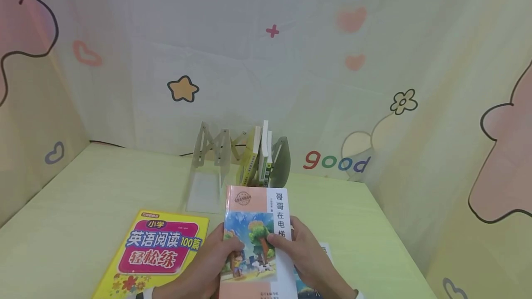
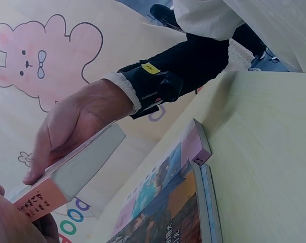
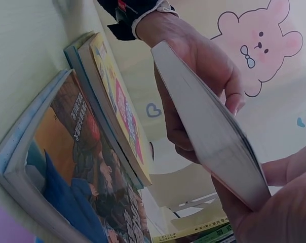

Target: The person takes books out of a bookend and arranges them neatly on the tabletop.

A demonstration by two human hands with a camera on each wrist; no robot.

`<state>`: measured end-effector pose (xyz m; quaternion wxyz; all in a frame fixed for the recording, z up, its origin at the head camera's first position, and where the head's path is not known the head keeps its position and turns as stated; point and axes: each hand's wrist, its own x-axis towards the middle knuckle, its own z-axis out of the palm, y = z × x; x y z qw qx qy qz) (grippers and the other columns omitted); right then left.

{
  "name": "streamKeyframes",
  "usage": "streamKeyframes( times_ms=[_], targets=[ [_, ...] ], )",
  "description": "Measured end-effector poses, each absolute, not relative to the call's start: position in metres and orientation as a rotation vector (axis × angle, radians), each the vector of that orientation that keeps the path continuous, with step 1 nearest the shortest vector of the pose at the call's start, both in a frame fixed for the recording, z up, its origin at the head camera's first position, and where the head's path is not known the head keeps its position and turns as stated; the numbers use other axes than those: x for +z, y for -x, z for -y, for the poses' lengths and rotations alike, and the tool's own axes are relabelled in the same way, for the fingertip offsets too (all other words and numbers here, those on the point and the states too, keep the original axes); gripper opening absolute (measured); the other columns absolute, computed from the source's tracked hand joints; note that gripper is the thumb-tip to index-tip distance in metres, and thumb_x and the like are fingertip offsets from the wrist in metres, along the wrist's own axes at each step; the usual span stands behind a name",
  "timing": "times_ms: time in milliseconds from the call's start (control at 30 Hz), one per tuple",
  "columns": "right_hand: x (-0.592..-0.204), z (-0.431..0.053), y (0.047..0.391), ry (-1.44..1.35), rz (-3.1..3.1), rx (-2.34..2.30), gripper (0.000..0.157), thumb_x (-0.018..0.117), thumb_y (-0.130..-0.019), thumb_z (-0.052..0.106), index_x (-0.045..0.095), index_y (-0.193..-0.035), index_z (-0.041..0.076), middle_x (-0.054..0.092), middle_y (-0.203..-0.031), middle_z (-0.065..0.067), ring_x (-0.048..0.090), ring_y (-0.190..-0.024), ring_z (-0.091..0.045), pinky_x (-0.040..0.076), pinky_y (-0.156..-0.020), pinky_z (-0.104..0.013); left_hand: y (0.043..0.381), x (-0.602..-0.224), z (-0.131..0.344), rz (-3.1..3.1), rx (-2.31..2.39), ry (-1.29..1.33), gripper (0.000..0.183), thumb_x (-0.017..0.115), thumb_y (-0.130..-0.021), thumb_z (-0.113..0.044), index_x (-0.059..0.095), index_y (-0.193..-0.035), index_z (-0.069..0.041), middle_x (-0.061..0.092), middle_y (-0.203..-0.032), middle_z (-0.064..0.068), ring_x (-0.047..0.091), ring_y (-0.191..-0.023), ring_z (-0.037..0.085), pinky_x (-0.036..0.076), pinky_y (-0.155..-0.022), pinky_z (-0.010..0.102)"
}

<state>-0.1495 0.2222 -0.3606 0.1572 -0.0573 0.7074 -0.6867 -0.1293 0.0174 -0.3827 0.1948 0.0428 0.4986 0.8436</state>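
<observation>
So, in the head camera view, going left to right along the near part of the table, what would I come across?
Yellow workbook → left hand → pink-and-white book held between both hands → right hand.

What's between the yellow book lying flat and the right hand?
In the head view, the left hand and the book it holds together with the right hand.

The peach-and-white book (image 1: 258,243) at six o'clock shows blue and green; the yellow book (image 1: 154,249) between seven and eight, magenta.
</observation>
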Motion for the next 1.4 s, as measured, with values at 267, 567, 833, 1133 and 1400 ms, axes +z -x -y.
streamKeyframes(
  times_ms=[267, 567, 833, 1133, 1400],
  targets=[
    [-0.362, -0.227, 0.147, 0.159, -2.025, -1.985, 0.071, 0.064, -0.091, 0.021, 0.021, -0.143, 0.000, 0.059, -0.120, -0.021, 0.066, -0.096, -0.035, 0.053, -0.079, -0.048, 0.132, -0.383, -0.017, -1.480, 2.256, -0.127, 0.062, 0.052, -0.092, -0.015, 0.025, -0.146, -0.001, 0.059, -0.121, 0.012, 0.062, -0.104, 0.024, 0.050, -0.089, 0.040],
    [-0.354, -0.238, 0.145, 0.143, -2.073, -1.964, 0.073, 0.061, -0.093, 0.028, 0.016, -0.147, 0.004, 0.055, -0.125, -0.020, 0.066, -0.098, -0.034, 0.053, -0.079, -0.047, 0.141, -0.375, -0.006, -1.846, 2.206, -0.063, 0.058, 0.054, -0.095, -0.026, 0.035, -0.142, 0.003, 0.053, -0.125, 0.013, 0.059, -0.102, 0.022, 0.050, -0.088, 0.043],
    [-0.339, -0.249, 0.143, 0.123, -2.135, -1.946, 0.071, 0.061, -0.093, 0.029, 0.018, -0.146, 0.007, 0.055, -0.124, -0.020, 0.066, -0.096, -0.035, 0.053, -0.077, -0.049, 0.156, -0.353, 0.021, -2.213, 2.219, -0.067, 0.041, 0.052, -0.097, -0.018, 0.046, -0.136, -0.006, 0.052, -0.125, 0.010, 0.058, -0.109, 0.023, 0.050, -0.090, 0.035],
    [-0.323, -0.263, 0.137, 0.087, -2.185, -1.968, 0.066, 0.058, -0.095, 0.029, 0.021, -0.146, 0.008, 0.054, -0.125, -0.021, 0.066, -0.096, -0.036, 0.053, -0.078, -0.050, 0.183, -0.340, 0.057, -2.650, 2.113, -0.166, 0.050, 0.050, -0.098, -0.034, 0.041, -0.139, -0.007, 0.048, -0.131, 0.008, 0.045, -0.124, 0.025, 0.044, -0.098, 0.037],
    [-0.313, -0.272, 0.136, 0.035, -2.212, -2.016, 0.071, 0.061, -0.092, 0.034, 0.022, -0.147, 0.013, 0.052, -0.127, -0.021, 0.065, -0.096, -0.039, 0.053, -0.077, -0.051, 0.216, -0.331, 0.072, -2.767, 2.109, -0.192, 0.056, 0.046, -0.099, -0.036, 0.036, -0.143, -0.004, 0.041, -0.142, 0.013, 0.039, -0.133, 0.030, 0.038, -0.104, 0.045]
  ],
)
